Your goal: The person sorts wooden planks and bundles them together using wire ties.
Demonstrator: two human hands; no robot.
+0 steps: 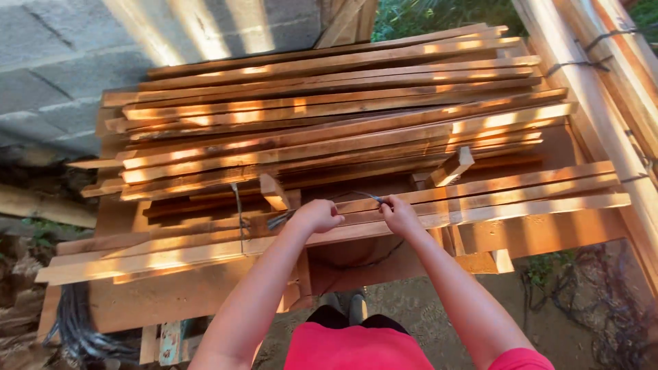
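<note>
Two hands at frame centre: left hand (317,215) and right hand (399,214) each closed on one thin grey metal wire (356,196) spanning between them, above stacked reddish wooden slats (329,130).

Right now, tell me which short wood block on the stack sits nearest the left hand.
The short block standing just up and left of the left hand. The other block lies tilted farther right, past the right hand.

A stack of wooden slats (329,130) lies across a workbench (171,294), with a block wall (62,68) behind it to the left and upright posts (603,75) to the right. Both hands, left hand (317,216) and right hand (399,214), meet over the stack's near edge, pinching a wire (363,197) between them. Cables (75,329) hang below left.
</note>
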